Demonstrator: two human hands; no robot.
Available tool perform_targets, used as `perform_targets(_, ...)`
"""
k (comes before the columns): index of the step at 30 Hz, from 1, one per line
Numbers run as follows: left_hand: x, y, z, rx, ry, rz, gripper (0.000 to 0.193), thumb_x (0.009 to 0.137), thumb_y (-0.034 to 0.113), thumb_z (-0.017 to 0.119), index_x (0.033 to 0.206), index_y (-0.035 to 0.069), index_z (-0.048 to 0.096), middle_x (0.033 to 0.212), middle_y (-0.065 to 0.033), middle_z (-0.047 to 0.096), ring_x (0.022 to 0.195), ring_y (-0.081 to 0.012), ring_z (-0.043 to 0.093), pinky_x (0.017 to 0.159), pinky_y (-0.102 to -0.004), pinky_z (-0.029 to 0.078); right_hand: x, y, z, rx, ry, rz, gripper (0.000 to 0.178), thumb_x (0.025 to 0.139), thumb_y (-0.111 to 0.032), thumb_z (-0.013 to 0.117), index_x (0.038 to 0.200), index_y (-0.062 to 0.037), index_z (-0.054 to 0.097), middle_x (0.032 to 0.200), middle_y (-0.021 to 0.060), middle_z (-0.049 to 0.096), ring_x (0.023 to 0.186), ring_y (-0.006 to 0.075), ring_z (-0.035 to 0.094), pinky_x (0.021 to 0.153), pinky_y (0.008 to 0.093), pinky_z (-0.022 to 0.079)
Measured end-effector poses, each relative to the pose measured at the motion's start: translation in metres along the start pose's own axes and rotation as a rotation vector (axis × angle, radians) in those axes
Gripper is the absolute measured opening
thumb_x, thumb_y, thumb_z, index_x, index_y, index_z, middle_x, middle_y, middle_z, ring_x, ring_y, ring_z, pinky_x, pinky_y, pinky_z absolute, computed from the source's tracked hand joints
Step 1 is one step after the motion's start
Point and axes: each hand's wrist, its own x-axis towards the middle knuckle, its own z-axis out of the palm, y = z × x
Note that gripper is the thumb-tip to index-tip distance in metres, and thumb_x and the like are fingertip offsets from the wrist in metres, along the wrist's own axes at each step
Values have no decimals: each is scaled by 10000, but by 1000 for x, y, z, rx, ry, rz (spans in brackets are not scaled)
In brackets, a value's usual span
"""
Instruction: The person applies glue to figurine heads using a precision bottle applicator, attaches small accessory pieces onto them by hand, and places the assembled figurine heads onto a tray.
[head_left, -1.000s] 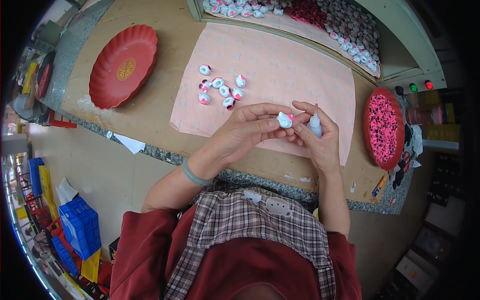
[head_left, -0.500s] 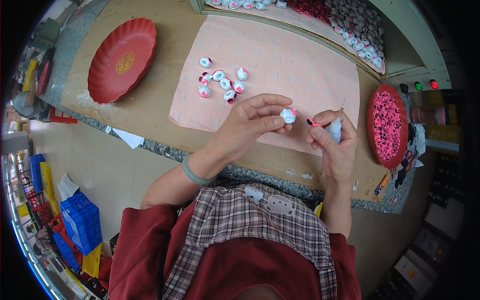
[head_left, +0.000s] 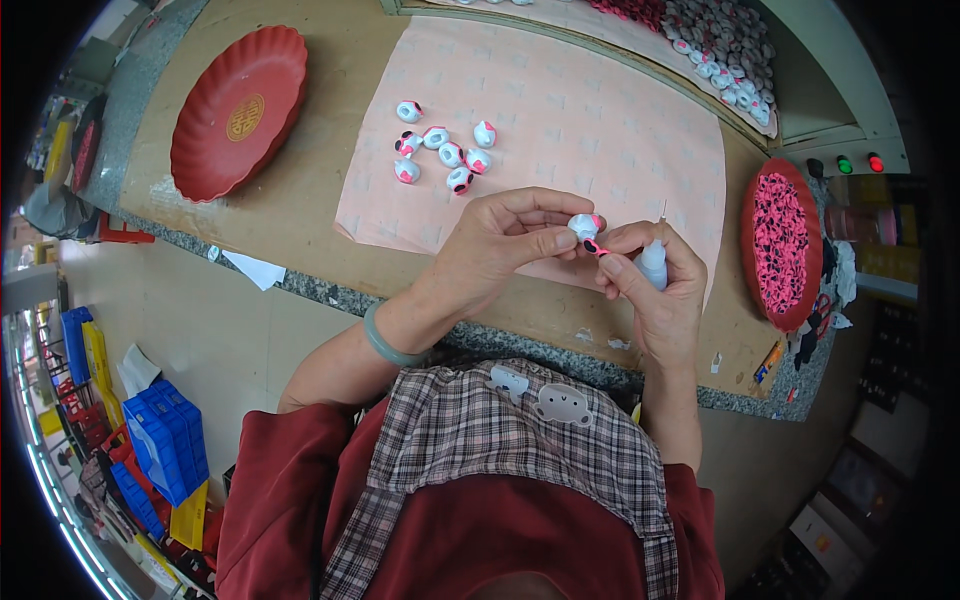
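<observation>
Between the thumb and fingers of my left hand (head_left: 490,245) is a small rounded white piece (head_left: 581,226) with a pink patch. My right hand (head_left: 665,300) pinches a tiny pink-and-black part (head_left: 594,247) at its fingertips, up against the white piece; whether they touch I cannot tell. Tucked in the same hand is a small whitish squeeze bottle (head_left: 653,264) with a thin needle tip pointing up. Several similar white pieces with pink and black parts (head_left: 451,154) lie to the left on a pink sheet (head_left: 580,110).
A scalloped red tray (head_left: 205,150) stands at the far left. On the right, a red dish (head_left: 748,245) holds a heap of pink-and-black parts (head_left: 781,240). Behind the sheet, a metal-framed bay (head_left: 825,85) contains many white, grey and dark red pieces. The stone table edge (head_left: 330,292) runs nearest me.
My right hand has moved left, bringing the pink-and-black part from a gap away to right against the white piece. My left hand keeps its hold.
</observation>
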Motion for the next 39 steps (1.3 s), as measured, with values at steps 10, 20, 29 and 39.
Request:
perform_targets(10,-1,2,1,81,-37,2,296,858,4,592,1151,-37,577,1008,-105,648,899,-139,622,824,-253,514,1,3,-7,-62,-24,64,94,785,34,670,859,0,624,770,31,610,625,55,546,523,175,425)
perform_targets(20,-2,3,3,60,-74,-32,306,844,-8,609,1144,-49,567,1044,-119,633,938,-154,621,853,-267,516,1,-2,-6,-236,20,86,91,766,16,696,823,-6,629,754,13,620,631,56,549,564,190,439)
perform_targets(29,-4,-2,9,216,-17,81,308,852,-2,604,1152,-54,559,1099,-157,621,1028,-198,603,898,-302,501,-5,-1,4,-448,97,-105,85,742,34,688,800,-1,637,774,43,647,735,95,604,672,233,480)
perform_targets(39,-4,-4,9,201,-55,101,291,879,3,562,1162,-62,551,1139,-170,607,1060,-216,589,918,-326,492,-4,6,-1,-473,82,-157,113,721,16,716,791,-5,629,755,52,646,717,102,608,667,235,482)
